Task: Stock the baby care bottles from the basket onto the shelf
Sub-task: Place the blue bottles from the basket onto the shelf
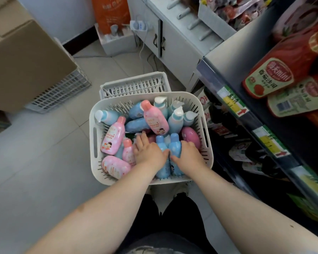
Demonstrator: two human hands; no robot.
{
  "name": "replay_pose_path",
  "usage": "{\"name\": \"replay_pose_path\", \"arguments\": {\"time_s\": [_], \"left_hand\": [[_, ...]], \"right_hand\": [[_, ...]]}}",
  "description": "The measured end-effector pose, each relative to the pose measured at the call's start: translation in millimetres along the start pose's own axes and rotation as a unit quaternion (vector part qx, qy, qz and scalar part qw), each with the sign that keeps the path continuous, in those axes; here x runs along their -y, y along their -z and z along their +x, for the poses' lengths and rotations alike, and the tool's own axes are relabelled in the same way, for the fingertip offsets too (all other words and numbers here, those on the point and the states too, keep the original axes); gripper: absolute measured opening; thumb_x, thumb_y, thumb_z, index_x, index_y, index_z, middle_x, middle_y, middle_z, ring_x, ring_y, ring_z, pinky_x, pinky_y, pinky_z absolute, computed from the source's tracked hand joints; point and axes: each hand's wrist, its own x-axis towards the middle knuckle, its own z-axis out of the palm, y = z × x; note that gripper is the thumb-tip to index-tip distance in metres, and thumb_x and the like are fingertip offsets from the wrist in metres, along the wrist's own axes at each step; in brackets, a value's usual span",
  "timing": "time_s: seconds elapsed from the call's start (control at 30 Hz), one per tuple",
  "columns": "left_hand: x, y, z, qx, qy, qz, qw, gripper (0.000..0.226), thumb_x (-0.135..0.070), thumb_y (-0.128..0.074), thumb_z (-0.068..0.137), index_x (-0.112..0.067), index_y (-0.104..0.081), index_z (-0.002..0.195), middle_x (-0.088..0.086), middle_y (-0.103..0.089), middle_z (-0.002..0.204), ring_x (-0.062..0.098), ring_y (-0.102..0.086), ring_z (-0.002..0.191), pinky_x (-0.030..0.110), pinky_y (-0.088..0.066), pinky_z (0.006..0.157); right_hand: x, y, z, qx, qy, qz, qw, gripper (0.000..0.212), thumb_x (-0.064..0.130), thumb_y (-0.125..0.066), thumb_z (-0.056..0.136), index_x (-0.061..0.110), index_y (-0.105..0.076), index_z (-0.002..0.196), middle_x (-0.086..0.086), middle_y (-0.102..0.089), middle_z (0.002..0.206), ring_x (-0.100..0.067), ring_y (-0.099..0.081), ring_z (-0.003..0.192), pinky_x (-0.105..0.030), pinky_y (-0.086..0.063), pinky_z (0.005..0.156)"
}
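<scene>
Two blue bottles [168, 153] gripped, one per hand (left hand [149, 153], right hand [188, 155]), in the basket [206, 129].

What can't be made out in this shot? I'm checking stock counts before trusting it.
Head view only:
- Bottle count: the basket holds a pile; lower bottles are buried.
- Grip: left hand and right hand cover the two blue bottles; fingertips hidden.
- Pink bottle label text: too small.
- Lower shelf: dark, goods unclear.
</scene>
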Motion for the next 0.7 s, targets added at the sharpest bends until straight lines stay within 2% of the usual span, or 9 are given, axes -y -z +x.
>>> {"name": "replay_pose_path", "arguments": {"time_s": [0.17, 0.27, 0.33, 0.4, 0.43, 0.5, 0.57, 0.67, 0.7], "left_hand": [[10.0, -2.6, -9.6, -0.074, -0.027, -0.020, 0.997, 0.078, -0.060, -0.050, 0.083, -0.016, -0.031, 0.145, 0.011, -0.003, 0.159, 0.028, 0.007, 0.146, 0.040, 0.001, 0.117], [15.4, -2.0, -22.1, -0.129, -0.050, -0.084, 0.987, 0.078, -0.054, -0.057, 0.084, -0.009, -0.035, 0.143, 0.011, -0.019, 0.156, 0.025, -0.005, 0.146, 0.035, -0.002, 0.117], [16.9, 0.4, -29.7, -0.145, -0.053, -0.145, 0.977, 0.073, -0.049, -0.064, 0.082, -0.007, -0.041, 0.137, 0.010, -0.037, 0.147, 0.026, -0.024, 0.141, 0.035, -0.017, 0.115], [16.3, 7.0, -37.5, -0.133, -0.027, -0.224, 0.965, 0.059, -0.044, -0.068, 0.080, -0.013, -0.047, 0.126, 0.006, -0.054, 0.127, 0.026, -0.048, 0.122, 0.037, -0.039, 0.097], [15.4, 11.0, -40.8, -0.124, -0.016, -0.253, 0.959, 0.054, -0.043, -0.068, 0.080, -0.015, -0.047, 0.120, 0.004, -0.059, 0.118, 0.026, -0.054, 0.111, 0.035, -0.043, 0.085], [14.3, 19.6, -45.1, -0.126, -0.010, -0.277, 0.953, 0.049, -0.041, -0.069, 0.079, -0.016, -0.046, 0.113, 0.000, -0.059, 0.104, 0.026, -0.057, 0.101, 0.032, -0.042, 0.076], [16.4, 27.0, -45.7, -0.130, -0.007, -0.301, 0.945, 0.047, -0.040, -0.071, 0.078, -0.016, -0.046, 0.110, -0.004, -0.053, 0.095, 0.025, -0.057, 0.097, 0.033, -0.044, 0.077], [21.0, 36.9, -45.1, -0.112, -0.004, -0.328, 0.938, 0.047, -0.042, -0.069, 0.078, -0.020, -0.049, 0.114, -0.007, -0.055, 0.097, 0.021, -0.056, 0.096, 0.033, -0.045, 0.079], [22.5, 39.8, -44.4, -0.100, -0.012, -0.338, 0.936, 0.046, -0.042, -0.069, 0.078, -0.021, -0.051, 0.115, -0.008, -0.057, 0.098, 0.019, -0.057, 0.095, 0.031, -0.044, 0.077]], "right_hand": [[-1.5, 1.2, 6.3, -0.018, -0.008, 0.027, 0.999, 0.044, 0.038, -0.067, 0.076, 0.005, -0.059, 0.104, -0.016, -0.060, 0.108, -0.037, -0.061, 0.097, -0.036, -0.048, 0.075], [-1.2, 2.9, 3.9, -0.017, -0.016, 0.056, 0.998, 0.042, 0.034, -0.070, 0.072, 0.006, -0.060, 0.101, -0.015, -0.062, 0.105, -0.037, -0.063, 0.094, -0.037, -0.050, 0.072], [-0.4, 3.4, 0.5, -0.017, -0.011, 0.068, 0.998, 0.042, 0.033, -0.071, 0.071, 0.008, -0.058, 0.102, -0.013, -0.060, 0.107, -0.036, -0.062, 0.096, -0.039, -0.052, 0.075], [0.2, 3.9, -5.3, -0.010, 0.004, 0.074, 0.997, 0.045, 0.033, -0.071, 0.072, 0.010, -0.055, 0.107, -0.010, -0.056, 0.112, -0.034, -0.061, 0.098, -0.039, -0.051, 0.079], [0.0, 5.2, -8.5, -0.009, 0.012, 0.082, 0.997, 0.045, 0.032, -0.071, 0.073, 0.011, -0.055, 0.109, -0.009, -0.055, 0.113, -0.032, -0.061, 0.099, -0.038, -0.050, 0.080], [0.0, 11.0, -16.1, -0.009, 0.026, 0.097, 0.995, 0.044, 0.030, -0.071, 0.074, 0.011, -0.054, 0.111, -0.008, -0.054, 0.114, -0.030, -0.060, 0.100, -0.034, -0.047, 0.080], [0.0, 18.6, -24.1, -0.021, 0.030, 0.120, 0.992, 0.043, 0.023, -0.072, 0.074, 0.011, -0.055, 0.112, -0.006, -0.053, 0.113, -0.026, -0.058, 0.101, -0.029, -0.043, 0.078], [4.3, 33.0, -39.8, -0.059, 0.045, 0.129, 0.989, 0.045, 0.020, -0.072, 0.075, 0.015, -0.054, 0.116, 0.003, -0.048, 0.105, -0.015, -0.050, 0.091, -0.019, -0.029, 0.068], [6.9, 37.9, -45.4, -0.067, 0.058, 0.144, 0.986, 0.045, 0.019, -0.072, 0.075, 0.014, -0.055, 0.117, 0.006, -0.046, 0.102, -0.012, -0.048, 0.090, -0.017, -0.029, 0.067]]}}
